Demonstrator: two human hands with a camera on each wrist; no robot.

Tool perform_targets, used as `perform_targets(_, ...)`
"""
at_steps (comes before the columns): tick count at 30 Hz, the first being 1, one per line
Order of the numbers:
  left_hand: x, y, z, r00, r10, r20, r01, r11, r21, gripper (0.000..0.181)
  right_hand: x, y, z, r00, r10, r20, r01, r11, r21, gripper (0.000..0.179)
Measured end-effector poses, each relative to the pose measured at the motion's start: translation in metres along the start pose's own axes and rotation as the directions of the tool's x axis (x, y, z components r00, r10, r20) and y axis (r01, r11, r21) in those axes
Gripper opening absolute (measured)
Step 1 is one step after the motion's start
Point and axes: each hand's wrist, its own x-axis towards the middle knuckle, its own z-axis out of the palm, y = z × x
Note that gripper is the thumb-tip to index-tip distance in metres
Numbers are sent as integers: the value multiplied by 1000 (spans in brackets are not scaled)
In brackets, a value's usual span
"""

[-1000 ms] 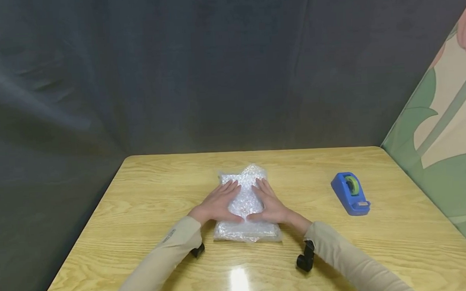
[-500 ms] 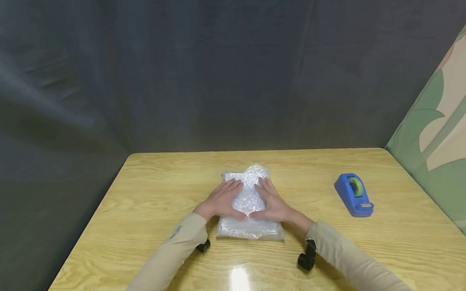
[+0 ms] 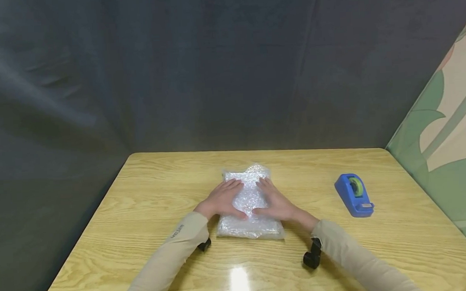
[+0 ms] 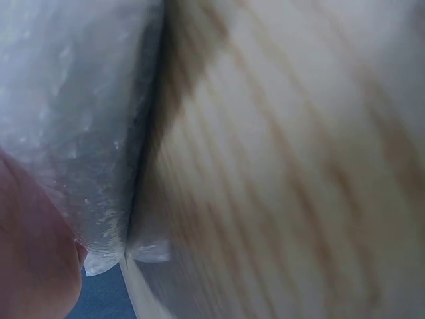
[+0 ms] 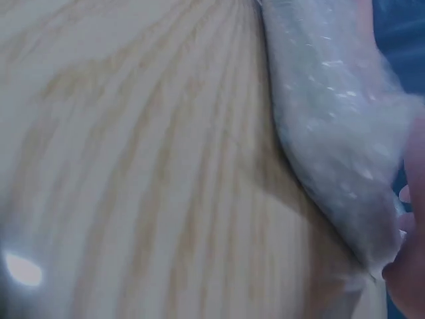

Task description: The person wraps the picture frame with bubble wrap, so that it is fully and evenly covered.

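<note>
A flat package of clear bubble wrap (image 3: pixel 248 201) lies on the wooden table, with a bump of wrap sticking up at its far end. What is inside it does not show. My left hand (image 3: pixel 223 201) rests on its left half, fingers straight and thumb spread toward the middle. On the right half lies my right hand (image 3: pixel 276 202), likewise with straight fingers and the thumb pointing inward. The left wrist view shows the package's side edge on the table beside part of the left hand. In the right wrist view, bubble wrap (image 5: pixel 339 126) bulges next to the right hand's edge.
To the right on the table (image 3: pixel 160 183) stands a blue tape dispenser (image 3: pixel 354 196) with a roll of green tape (image 3: pixel 356 186). A dark curtain (image 3: pixel 222 72) hangs behind the table, and a floral panel (image 3: pixel 452 153) borders it on the right.
My right hand has shifted slightly to the right, so the gap between the thumbs is wider. The left hand stays on the package. The head view has turned a little.
</note>
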Motion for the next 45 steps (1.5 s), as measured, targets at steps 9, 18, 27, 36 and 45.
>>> perform_targets(9, -1, -2, 0, 1000, -7, 10, 7, 1000, 0, 112, -29, 3, -43, 1000, 25, -18, -23, 997, 75, 61)
perform_targets(18, -3, 1, 0, 1000, -3, 21, 3, 1000, 2, 112, -72, 21, -117, 994, 64, -90, -71, 995, -71, 31)
perform_targets(27, -3, -1, 2, 1000, 16, 2, -16, 1000, 0, 111, -126, 57, -171, 980, 139, -141, -163, 971, -176, 17)
perform_targets(36, -2, -3, 4, 1000, 6, 2, -6, 1000, -6, 110, -160, 87, -178, 949, 284, -136, -307, 931, -199, 23)
perform_targets(45, -2, -3, 5, 1000, 7, -1, -7, 1000, -26, 110, -163, 91, -170, 921, 361, -146, -380, 916, -130, 15)
